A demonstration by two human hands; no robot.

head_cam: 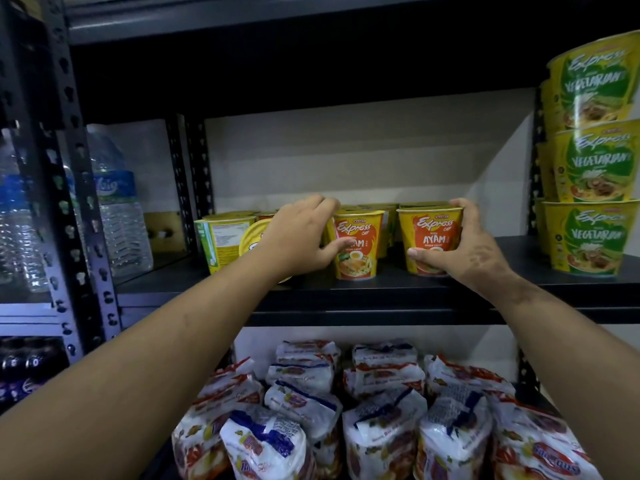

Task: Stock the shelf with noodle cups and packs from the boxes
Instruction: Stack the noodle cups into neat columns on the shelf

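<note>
My left hand [299, 233] wraps an orange-and-yellow "Express Ayam" noodle cup [356, 245] standing upright at the front of the dark metal shelf [346, 299], fingers over its rim and thumb across its label. My right hand [464, 249] grips a second Ayam cup [431, 237] just beside the first, thumb low on the front and fingers curled behind the lid. More cups [375, 209] stand in rows behind these two, and to the left one cup lies tipped with its yellow lid [252, 239] facing me, next to a green-sided cup [216, 242]. At far right, green "Vegetarian" bowls [588, 161] are stacked three high. White noodle packs [346, 410] crowd the shelf below. Water bottles [117, 202] fill the neighbouring rack at left.
</note>
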